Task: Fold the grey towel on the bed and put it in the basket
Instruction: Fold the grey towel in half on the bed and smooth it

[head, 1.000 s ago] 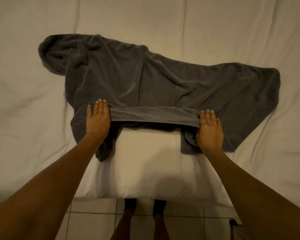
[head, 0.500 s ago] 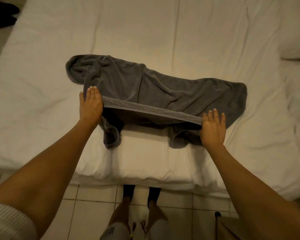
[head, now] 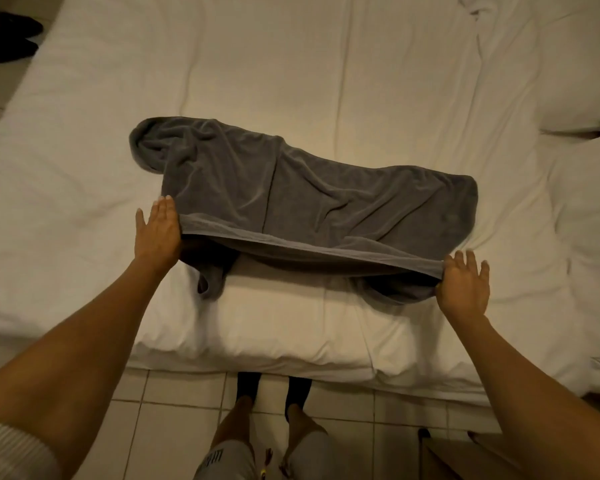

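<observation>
Item: grey towel, rumpled across the white bed, near hem lifted taut between left hand and right hand; each pinches the hem at the thumb side, other fingers extended and spread. Basket: not in view. Risks: light pinch may drop the hem mid-fold; bunched far-left corner and tucked-under near corners likely make a crooked, lumpy fold.

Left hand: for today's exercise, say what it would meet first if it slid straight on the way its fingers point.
Probably only the white bed sheet: the left hand points up the bed beside the grey towel, though depth is unclear.
</observation>
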